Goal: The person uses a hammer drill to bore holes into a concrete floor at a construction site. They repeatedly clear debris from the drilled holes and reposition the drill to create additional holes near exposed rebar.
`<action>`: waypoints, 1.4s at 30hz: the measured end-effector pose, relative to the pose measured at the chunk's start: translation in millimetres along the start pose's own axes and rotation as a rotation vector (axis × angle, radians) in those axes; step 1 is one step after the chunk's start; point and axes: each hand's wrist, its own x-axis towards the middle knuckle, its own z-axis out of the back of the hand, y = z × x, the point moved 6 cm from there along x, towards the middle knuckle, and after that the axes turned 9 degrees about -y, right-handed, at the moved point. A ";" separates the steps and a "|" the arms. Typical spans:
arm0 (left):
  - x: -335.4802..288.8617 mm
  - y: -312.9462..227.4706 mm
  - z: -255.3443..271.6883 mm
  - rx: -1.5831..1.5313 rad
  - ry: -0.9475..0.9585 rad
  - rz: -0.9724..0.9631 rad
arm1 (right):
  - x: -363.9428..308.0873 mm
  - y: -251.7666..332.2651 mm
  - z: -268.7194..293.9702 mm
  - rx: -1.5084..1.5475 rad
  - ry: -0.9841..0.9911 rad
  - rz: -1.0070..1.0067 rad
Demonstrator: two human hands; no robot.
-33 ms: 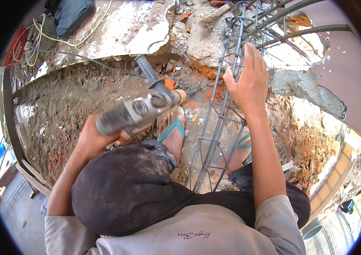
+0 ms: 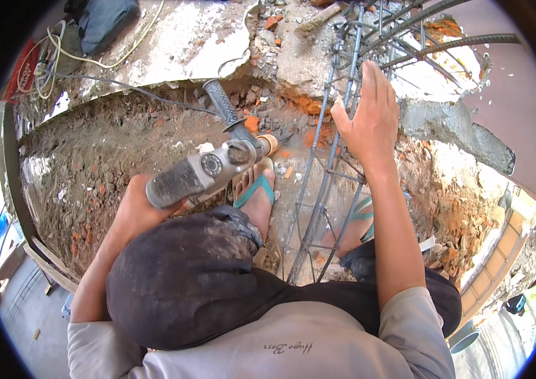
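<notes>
My left hand (image 2: 138, 201) is closed round the rear grip of a grey and black hammer drill (image 2: 208, 167). Its ribbed black side handle (image 2: 220, 101) sticks up with no hand on it. From the tan collar, a dark bit (image 2: 285, 137) points right at the rubble beside the steel bars. My right hand (image 2: 370, 120) is held up with fingers stretched out and thumb apart, holding nothing. It overlaps the tied rebar cage (image 2: 325, 174) in the picture; whether it touches the bars I cannot tell.
My feet in turquoise flip-flops (image 2: 256, 191) stand either side of the cage's lower end. A grey cable (image 2: 135, 90) runs left past a broken concrete slab (image 2: 198, 54). Thick bent bars (image 2: 457, 45) jut out at upper right. Loose soil and brick bits (image 2: 91, 151) line the trench.
The hammer drill and my left hand have shifted slightly right, and the drill shows less blur. My right hand has barely moved.
</notes>
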 end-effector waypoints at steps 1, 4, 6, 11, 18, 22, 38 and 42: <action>-10.2 -0.5 -2.7 -0.121 0.046 0.099 | -0.4 -0.7 -0.9 -0.007 0.017 -0.007; -17.8 -12.3 7.2 -0.163 -0.050 0.067 | 1.1 -1.7 -2.9 -0.009 0.021 -0.001; -17.7 -13.8 11.4 -0.156 -0.058 0.116 | 3.9 -2.8 -4.2 -0.004 0.009 -0.001; 3.8 -17.7 14.6 -0.149 -0.002 0.060 | 6.0 -3.3 -5.2 -0.027 0.011 -0.015; 18.9 -9.0 19.0 -0.123 -0.022 0.051 | 5.1 -4.8 -5.3 0.002 0.008 -0.031; 10.9 -19.3 33.7 -0.055 -0.038 0.015 | 4.8 -5.0 -6.0 -0.021 -0.004 -0.013; 90.9 -35.7 11.7 -0.057 0.122 -0.151 | 7.0 -3.8 -6.6 -0.007 -0.006 -0.011; 115.7 -49.4 15.5 -0.028 0.150 -0.196 | 6.8 -3.4 -7.3 -0.014 0.003 -0.018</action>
